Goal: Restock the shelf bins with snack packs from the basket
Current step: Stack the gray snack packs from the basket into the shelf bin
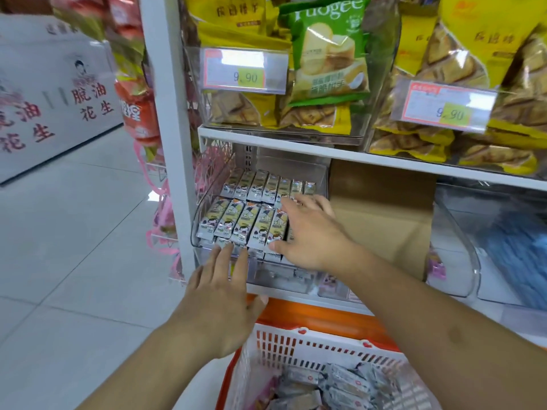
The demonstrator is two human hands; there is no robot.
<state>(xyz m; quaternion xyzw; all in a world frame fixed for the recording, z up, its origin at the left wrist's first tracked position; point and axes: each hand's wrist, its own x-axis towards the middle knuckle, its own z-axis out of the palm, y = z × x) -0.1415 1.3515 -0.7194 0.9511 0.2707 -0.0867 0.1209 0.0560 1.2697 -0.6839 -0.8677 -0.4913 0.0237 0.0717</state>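
Note:
A clear plastic shelf bin point(197, 223) holds two rows of small silver snack packs point(241, 220) lying side by side. My right hand point(310, 232) lies flat on the packs at the bin's right side, fingers spread and straight. With straight fingers, my left hand point(220, 288) touches the bin's front lip. Below, a white and orange basket point(299, 347) holds several loose silver packs point(334, 386).
A brown cardboard box point(381, 214) stands right of the bin, then another clear bin point(461, 247) with blue items. The shelf above carries yellow and green snack bags point(328, 54) behind price tags point(245, 71). A white tiled aisle floor point(74, 232) lies to the left.

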